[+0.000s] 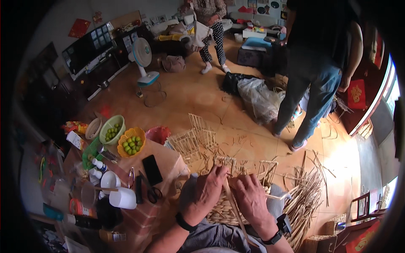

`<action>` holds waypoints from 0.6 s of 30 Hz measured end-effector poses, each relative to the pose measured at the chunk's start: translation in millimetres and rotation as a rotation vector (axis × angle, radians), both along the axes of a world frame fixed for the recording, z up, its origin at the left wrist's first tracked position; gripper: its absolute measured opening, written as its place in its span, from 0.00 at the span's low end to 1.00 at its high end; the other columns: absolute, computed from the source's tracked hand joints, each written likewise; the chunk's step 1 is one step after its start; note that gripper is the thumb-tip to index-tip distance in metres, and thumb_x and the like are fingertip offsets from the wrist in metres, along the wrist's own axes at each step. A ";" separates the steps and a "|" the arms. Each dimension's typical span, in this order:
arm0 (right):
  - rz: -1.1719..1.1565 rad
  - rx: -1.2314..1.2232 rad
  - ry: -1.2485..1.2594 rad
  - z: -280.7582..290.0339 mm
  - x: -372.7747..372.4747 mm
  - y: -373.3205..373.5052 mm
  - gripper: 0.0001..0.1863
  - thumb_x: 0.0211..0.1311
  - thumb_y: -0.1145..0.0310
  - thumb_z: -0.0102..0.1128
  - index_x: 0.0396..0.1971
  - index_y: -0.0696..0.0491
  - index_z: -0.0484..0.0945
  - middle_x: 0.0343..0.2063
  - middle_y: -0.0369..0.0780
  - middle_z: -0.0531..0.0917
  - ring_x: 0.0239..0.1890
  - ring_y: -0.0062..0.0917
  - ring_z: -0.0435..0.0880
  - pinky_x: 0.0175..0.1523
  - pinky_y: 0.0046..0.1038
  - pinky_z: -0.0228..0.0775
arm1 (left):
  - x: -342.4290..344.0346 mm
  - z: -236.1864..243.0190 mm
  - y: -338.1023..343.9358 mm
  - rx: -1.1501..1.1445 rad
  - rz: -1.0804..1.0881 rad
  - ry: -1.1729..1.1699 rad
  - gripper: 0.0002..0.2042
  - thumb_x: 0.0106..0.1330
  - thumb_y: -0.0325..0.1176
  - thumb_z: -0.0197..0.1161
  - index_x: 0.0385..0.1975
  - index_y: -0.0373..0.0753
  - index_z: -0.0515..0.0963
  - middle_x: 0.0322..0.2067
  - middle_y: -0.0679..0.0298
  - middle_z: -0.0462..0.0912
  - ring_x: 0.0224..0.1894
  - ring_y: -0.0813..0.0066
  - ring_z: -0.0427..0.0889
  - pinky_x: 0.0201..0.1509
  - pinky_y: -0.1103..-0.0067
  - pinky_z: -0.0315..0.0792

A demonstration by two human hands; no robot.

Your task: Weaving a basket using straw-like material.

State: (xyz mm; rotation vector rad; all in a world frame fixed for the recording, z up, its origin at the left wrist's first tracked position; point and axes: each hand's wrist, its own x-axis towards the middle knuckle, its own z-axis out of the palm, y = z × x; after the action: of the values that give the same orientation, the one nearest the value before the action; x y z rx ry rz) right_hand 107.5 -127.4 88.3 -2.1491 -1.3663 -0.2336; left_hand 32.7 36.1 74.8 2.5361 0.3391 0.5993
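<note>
A partly woven basket (219, 209) of dried plant stalks rests on my lap, with frame loops (270, 163) standing up at its far side. My left hand (209, 185) is closed in a pinch at the basket's far edge, where a flat stalk strip (233, 201) starts. That strip runs down between my hands toward my lap. My right hand (253, 200) lies just right of the strip, its fingers curled over the basket's rim. What sits under those fingers is hidden.
At left, a cloth-covered table (168, 158) carries scissors (154, 194), a black phone (152, 170), a white cup (123, 198) and a yellow fruit basket (131, 142). Loose stalks (301, 202) pile up at right. Frame pieces (185, 145) stand ahead. Two people stand beyond, one in jeans (318, 90).
</note>
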 end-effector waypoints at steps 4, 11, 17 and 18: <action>-0.011 -0.091 -0.086 -12.8 -0.2 5.5 0.20 0.63 0.70 0.60 0.55 0.57 0.75 0.50 0.45 0.77 0.51 0.41 0.76 0.55 0.40 0.71 | 4.9 22.9 -2.5 -0.109 0.037 0.037 0.06 0.76 0.31 0.55 0.48 0.45 0.77 0.40 0.54 0.87 0.40 0.48 0.88 0.38 0.63 0.79; -0.109 -0.039 -0.188 -32.2 -0.4 5.9 0.25 0.61 0.68 0.64 0.59 0.54 0.78 0.57 0.44 0.80 0.65 0.42 0.75 0.68 0.47 0.65 | 20.0 -20.6 2.8 -0.157 0.011 -0.167 0.08 0.73 0.26 0.57 0.48 0.36 0.78 0.41 0.45 0.85 0.42 0.45 0.87 0.42 0.60 0.81; 0.032 -0.109 -0.199 -42.6 2.1 -2.9 0.25 0.63 0.65 0.58 0.60 0.53 0.79 0.60 0.47 0.75 0.65 0.42 0.74 0.72 0.49 0.62 | 18.3 -20.8 0.6 -0.243 0.082 -0.157 0.12 0.68 0.21 0.61 0.50 0.36 0.78 0.39 0.47 0.86 0.41 0.46 0.87 0.43 0.62 0.80; 0.029 -0.111 -0.200 -42.5 2.2 -2.8 0.24 0.63 0.65 0.58 0.59 0.54 0.79 0.60 0.48 0.75 0.65 0.42 0.74 0.72 0.49 0.62 | 15.6 -8.5 -1.8 -0.306 0.080 -0.105 0.13 0.68 0.21 0.63 0.51 0.37 0.78 0.39 0.48 0.87 0.41 0.47 0.88 0.43 0.63 0.80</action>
State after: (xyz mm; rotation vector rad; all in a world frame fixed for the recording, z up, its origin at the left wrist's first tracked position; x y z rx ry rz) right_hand 109.7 -130.2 45.7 -2.2439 -1.5540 -0.3789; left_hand 48.3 34.4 66.2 2.1985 0.4587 0.6544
